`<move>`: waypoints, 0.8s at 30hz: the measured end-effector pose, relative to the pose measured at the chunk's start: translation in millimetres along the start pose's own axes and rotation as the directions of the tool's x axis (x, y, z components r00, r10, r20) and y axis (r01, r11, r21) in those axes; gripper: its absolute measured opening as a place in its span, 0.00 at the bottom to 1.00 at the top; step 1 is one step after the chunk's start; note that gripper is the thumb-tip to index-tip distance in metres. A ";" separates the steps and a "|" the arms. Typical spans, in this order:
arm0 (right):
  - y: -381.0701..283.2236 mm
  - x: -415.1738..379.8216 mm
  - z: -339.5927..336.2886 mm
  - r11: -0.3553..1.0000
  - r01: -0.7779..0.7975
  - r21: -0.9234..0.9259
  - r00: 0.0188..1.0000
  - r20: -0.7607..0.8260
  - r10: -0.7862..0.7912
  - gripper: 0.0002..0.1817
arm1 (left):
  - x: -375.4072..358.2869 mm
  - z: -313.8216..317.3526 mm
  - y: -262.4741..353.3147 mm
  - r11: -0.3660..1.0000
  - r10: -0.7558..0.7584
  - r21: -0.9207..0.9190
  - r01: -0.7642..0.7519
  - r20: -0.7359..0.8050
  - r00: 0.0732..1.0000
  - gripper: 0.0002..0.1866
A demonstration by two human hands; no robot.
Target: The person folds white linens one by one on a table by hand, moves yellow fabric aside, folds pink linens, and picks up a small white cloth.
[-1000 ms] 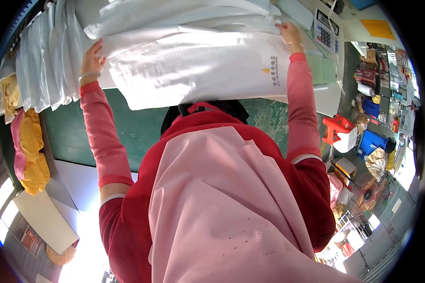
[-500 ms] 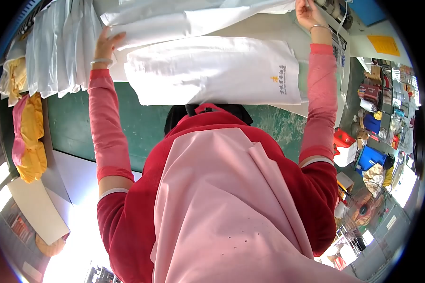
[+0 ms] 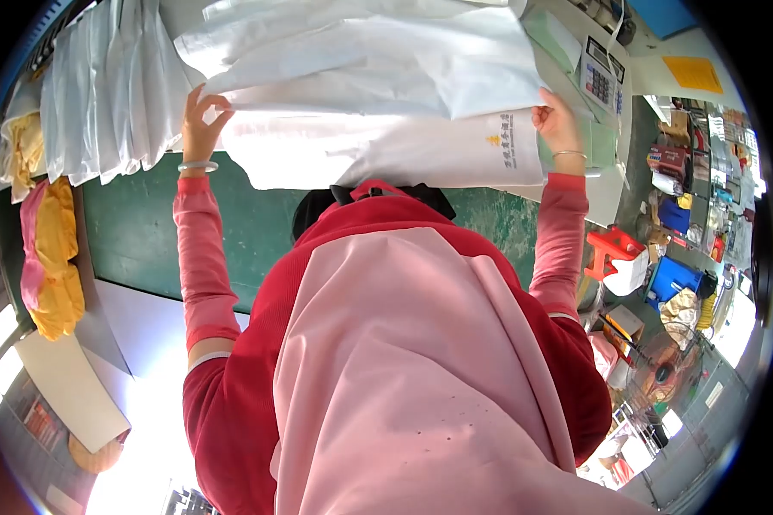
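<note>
A thin, whitish, slightly see-through sheet (image 3: 386, 64) stretches between my two hands. My left hand (image 3: 202, 129) pinches its left near corner between curved fingers and thumb. At the right near corner, my right hand (image 3: 559, 126) has its fingers closed on the sheet's edge. Below the sheet lies a folded white cloth (image 3: 386, 150) with a small yellow emblem and dark Chinese lettering near its right end. The sheet overlaps the far part of this cloth, while its near edge shows in front of me.
White translucent sheets (image 3: 107, 94) hang at the left, above a yellow and pink bundle (image 3: 53, 257). A calculator (image 3: 599, 73) lies at the right on pale green paper (image 3: 605, 144). The green table (image 3: 137, 223) runs beneath. A red stool (image 3: 611, 249) and a fan (image 3: 661, 373) stand to the right.
Both hands have come nearer to me, bringing the thin sheet down over the far part of the printed cloth. The calculator at the right has come into view.
</note>
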State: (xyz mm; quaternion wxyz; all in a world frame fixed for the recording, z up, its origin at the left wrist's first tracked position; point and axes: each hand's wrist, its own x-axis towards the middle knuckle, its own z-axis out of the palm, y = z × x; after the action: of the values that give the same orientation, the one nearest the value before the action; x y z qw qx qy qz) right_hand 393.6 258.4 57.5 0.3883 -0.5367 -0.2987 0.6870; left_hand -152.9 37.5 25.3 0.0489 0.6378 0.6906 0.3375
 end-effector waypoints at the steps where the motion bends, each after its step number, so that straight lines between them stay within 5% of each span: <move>1: 0.3 0.8 -1.6 1.000 0.015 -0.006 1.000 -0.003 -0.015 0.06 | 0.7 -1.7 6.2 0.997 0.026 0.068 -0.023 -0.050 0.998 0.07; 4: -6.9 17.6 -2.5 0.995 0.094 -0.013 0.995 0.024 -0.094 0.06 | 14.9 -18.5 19.3 0.969 0.117 0.233 -0.078 -0.156 0.981 0.07; 9: -70.4 10.8 4.9 0.892 0.400 0.212 0.861 0.248 -0.445 0.02 | 58.2 -89.9 43.7 0.980 0.182 0.144 -0.138 -0.362 0.914 0.07; 14: -71.4 -88.3 20.4 0.830 0.557 0.033 0.828 -0.092 -0.552 0.05 | -3.7 -114.6 108.6 0.968 0.090 0.249 0.012 -0.393 0.915 0.09; 15: -55.8 -87.5 -11.2 0.642 0.646 -0.412 0.729 0.086 -0.679 0.06 | -28.8 -105.5 107.6 0.973 0.033 0.225 0.040 -0.313 0.949 0.09; 16: -32.1 -86.0 -45.2 0.267 0.633 -0.726 0.652 0.314 -0.690 0.08 | -55.3 -91.8 103.8 0.976 -0.023 0.204 0.071 -0.229 0.973 0.08; 18: 8.7 -93.3 -48.8 0.788 0.240 -0.567 0.921 -0.124 -0.370 0.12 | -99.5 -56.8 101.6 0.987 -0.128 0.095 0.128 -0.008 0.992 0.09; 20: 62.4 -67.3 -90.1 0.701 0.218 -0.679 0.950 -0.018 -0.312 0.17 | -142.8 -28.1 82.3 0.959 -0.282 0.100 0.267 0.200 0.938 0.17; 24: 72.1 -55.6 -80.2 0.442 0.196 -0.875 0.928 0.019 -0.373 0.23 | -96.0 -6.0 109.5 0.975 -0.222 0.021 0.221 0.095 0.970 0.29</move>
State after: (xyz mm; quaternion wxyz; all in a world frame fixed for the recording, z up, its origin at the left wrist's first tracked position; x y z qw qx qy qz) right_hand 462.8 172.8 6.2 0.2013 -0.6581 -0.6522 0.3179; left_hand -45.6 -57.2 52.9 0.1164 0.5725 0.7561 0.2950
